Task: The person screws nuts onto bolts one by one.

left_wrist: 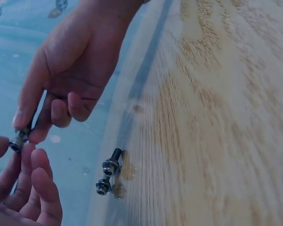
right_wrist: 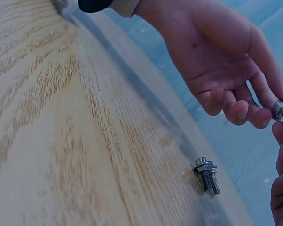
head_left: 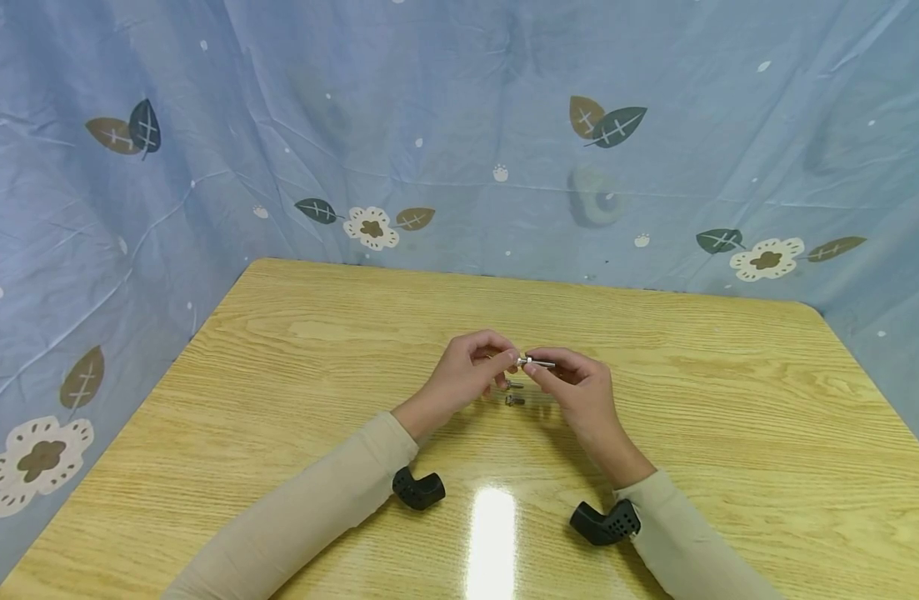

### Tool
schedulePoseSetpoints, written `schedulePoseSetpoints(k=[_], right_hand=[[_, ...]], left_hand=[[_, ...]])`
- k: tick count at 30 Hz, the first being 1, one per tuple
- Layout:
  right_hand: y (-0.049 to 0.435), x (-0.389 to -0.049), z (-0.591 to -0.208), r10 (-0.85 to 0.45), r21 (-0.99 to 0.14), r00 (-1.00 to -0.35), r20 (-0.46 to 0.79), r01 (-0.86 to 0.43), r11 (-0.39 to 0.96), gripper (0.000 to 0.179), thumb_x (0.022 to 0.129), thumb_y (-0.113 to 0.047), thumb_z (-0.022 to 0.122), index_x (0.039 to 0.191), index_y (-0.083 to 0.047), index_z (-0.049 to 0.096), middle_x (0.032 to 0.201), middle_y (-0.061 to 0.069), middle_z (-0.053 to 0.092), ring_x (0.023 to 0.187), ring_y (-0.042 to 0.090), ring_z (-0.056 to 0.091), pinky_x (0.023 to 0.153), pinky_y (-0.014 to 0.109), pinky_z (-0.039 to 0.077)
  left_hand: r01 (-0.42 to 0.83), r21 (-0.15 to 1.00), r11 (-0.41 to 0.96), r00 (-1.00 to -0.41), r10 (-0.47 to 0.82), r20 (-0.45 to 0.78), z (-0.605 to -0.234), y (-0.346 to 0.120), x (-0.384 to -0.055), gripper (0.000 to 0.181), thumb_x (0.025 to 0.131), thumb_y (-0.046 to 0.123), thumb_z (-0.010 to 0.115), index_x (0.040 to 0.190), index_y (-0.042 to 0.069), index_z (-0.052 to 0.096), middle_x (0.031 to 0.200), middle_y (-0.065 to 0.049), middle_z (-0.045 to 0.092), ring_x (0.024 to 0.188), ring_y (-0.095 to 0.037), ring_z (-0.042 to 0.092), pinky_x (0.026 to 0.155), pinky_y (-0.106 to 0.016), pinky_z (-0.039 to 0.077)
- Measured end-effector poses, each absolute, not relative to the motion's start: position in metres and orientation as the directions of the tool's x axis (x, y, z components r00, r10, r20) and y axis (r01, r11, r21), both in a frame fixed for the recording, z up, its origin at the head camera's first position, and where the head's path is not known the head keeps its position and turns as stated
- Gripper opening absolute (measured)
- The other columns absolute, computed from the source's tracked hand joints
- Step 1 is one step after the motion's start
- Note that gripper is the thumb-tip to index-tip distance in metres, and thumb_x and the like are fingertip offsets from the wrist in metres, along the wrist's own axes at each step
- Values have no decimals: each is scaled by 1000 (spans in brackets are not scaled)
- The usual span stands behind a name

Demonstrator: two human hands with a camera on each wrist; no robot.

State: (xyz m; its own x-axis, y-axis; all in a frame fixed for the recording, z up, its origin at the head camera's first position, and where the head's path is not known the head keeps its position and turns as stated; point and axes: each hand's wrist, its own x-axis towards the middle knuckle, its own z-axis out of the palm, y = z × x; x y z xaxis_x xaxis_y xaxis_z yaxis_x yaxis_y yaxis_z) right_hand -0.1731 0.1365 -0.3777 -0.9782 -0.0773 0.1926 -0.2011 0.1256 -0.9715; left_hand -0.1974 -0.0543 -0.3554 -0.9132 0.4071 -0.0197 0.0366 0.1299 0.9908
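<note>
In the head view both hands meet over the middle of the table around a silver bolt (head_left: 545, 364). My left hand (head_left: 470, 364) pinches its head end between thumb and fingertips. With thumb and forefinger, my right hand (head_left: 579, 387) grips the shank, whose threaded end points right. The left wrist view shows a socket head (left_wrist: 14, 145) facing out between the two sets of fingertips. Just below the hands, two loose bolts lie on the table: one bolt (head_left: 515, 385) farther back, another bolt (head_left: 515, 401) nearer. Each carries a collar or nut under its head in the right wrist view.
The wood-grained table (head_left: 339, 400) spreads around the hands. A blue patterned curtain (head_left: 466, 125) hangs behind it and along its sides. Black camera mounts stick out at both cuffs, the left mount (head_left: 419, 489) and the right mount (head_left: 605, 523), above the table.
</note>
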Motion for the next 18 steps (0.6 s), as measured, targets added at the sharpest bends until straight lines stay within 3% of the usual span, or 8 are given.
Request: schedulePoseSetpoints(k=[6, 10, 12, 18], right_hand=[[137, -173, -377, -85, -968, -974, 209, -218, 122, 26, 91, -19, 69, 111, -1, 70, 99, -11, 71, 87, 22, 69, 73, 31, 56], [137, -172, -377, -103, -965, -970, 220, -232, 123, 27, 91, -20, 68, 111, -1, 69, 100, -11, 71, 87, 24, 69, 72, 30, 56], [137, -172, -377, -104, -964, -969, 224, -236, 123, 27, 91, -20, 68, 111, -2, 69, 100, -11, 71, 87, 23, 69, 72, 30, 56], [137, -173, -378, -87, -966, -972, 219, -229, 120, 26, 91, -18, 69, 110, -1, 70, 98, -11, 72, 85, 21, 69, 72, 28, 56]], left_hand=[[59, 991, 123, -909, 418, 2, -355, -54, -197, 13, 96, 18, 62, 108, 15, 66, 105, -20, 65, 87, -45, 62, 64, -42, 52], [92, 989, 113, -900, 435, 34, -356, -55, -197, 15, 93, 12, 64, 108, 16, 65, 111, -7, 63, 92, -41, 64, 69, -46, 52], [97, 989, 109, -898, 438, 40, -356, -55, -197, 16, 93, 11, 64, 108, 17, 65, 113, -6, 63, 93, -41, 64, 70, -47, 52], [78, 993, 87, -905, 424, 34, -356, -54, -197, 17, 98, 18, 58, 112, 11, 64, 107, -25, 61, 86, -47, 60, 68, -45, 52]])
